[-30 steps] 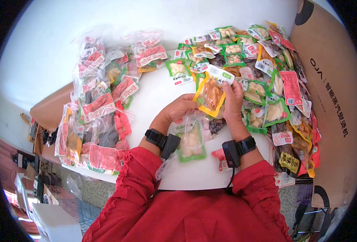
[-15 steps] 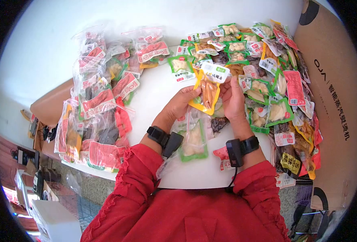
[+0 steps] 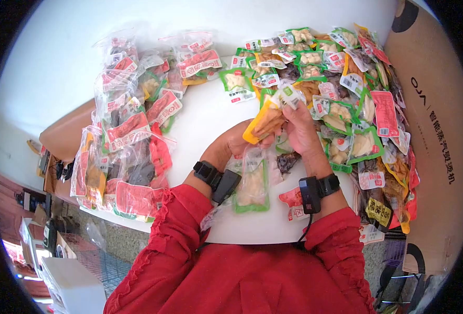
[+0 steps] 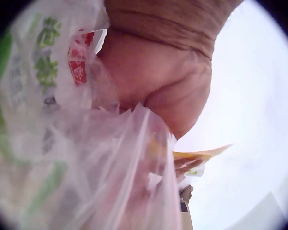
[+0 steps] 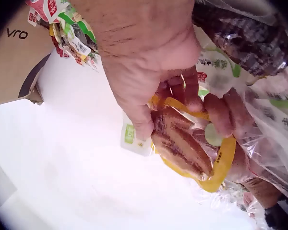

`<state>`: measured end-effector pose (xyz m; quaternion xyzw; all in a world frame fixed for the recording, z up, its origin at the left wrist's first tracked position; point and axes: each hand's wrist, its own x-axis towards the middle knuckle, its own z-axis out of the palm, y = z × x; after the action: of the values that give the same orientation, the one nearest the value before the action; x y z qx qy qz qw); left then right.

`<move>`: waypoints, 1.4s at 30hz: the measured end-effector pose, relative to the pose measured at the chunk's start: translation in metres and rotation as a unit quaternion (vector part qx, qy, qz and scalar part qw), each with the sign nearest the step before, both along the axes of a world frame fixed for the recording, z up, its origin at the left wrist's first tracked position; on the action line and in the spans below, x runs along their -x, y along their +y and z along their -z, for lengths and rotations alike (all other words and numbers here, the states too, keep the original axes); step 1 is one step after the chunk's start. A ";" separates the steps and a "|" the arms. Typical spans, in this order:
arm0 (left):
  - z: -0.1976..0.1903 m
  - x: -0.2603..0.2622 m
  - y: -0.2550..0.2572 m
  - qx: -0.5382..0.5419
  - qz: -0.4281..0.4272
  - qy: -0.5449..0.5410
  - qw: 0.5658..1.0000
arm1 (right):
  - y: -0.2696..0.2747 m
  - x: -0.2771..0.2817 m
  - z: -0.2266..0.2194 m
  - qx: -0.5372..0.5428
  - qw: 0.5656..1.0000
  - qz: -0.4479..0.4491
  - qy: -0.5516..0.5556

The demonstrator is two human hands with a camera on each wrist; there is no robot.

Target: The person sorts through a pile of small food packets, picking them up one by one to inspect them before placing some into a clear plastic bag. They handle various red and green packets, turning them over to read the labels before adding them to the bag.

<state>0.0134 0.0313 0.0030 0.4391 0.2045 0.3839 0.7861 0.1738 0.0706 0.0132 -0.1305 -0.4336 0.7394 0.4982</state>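
Red sleeves (image 3: pixel 189 220) frame the nearest part of the view, a black wrist strap on each arm. Just beyond them, on the white tabletop (image 3: pixel 205 125), lies a clear plastic bag with a green-edged snack pack inside (image 3: pixel 252 183). Over that bag both hands meet on a yellow-edged vacuum pack of brown meat pieces (image 3: pixel 265 121): the left hand (image 3: pixel 236 140) has its fingers curled under the pack's lower end, and the right hand (image 5: pixel 149 72) pinches its upper end by the white label. The pack is tilted and held clear of the tabletop.

To the right of the held pack sprawls a loose heap of green, red and yellow snack packs (image 3: pixel 346 104), against a brown cardboard box (image 3: pixel 430 131). To the left of it, further off, stand filled clear bags of mixed snacks (image 3: pixel 132 131).

The step in hand looks like feeding this pack into the clear bag — which calls for lowering it toward the bag's mouth while one hand holds that mouth open.
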 end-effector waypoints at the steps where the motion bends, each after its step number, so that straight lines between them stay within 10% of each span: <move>1: -0.007 -0.003 -0.003 -0.030 -0.013 0.038 0.999 | 0.001 0.001 0.001 0.007 0.999 0.036 -0.008; 8: -0.021 -0.009 -0.009 -0.110 -0.152 0.182 0.965 | 0.003 -0.001 0.002 0.019 0.980 0.186 -0.062; 17: -0.019 0.001 -0.010 0.005 -0.088 -0.037 0.995 | -0.001 -0.002 -0.002 -0.041 0.947 0.300 -0.110; 25: -0.010 0.001 -0.008 -0.022 -0.165 0.123 0.978 | -0.001 -0.003 -0.004 -0.045 0.944 0.300 -0.132; 42: -0.011 -0.001 -0.009 -0.034 -0.194 0.105 0.975 | 0.002 -0.005 0.004 -0.031 0.962 0.252 -0.104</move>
<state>0.0140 0.0223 0.0140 0.4556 0.3541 0.4872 0.6555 0.1784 0.0728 0.0096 -0.2960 -0.4591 0.5585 0.6242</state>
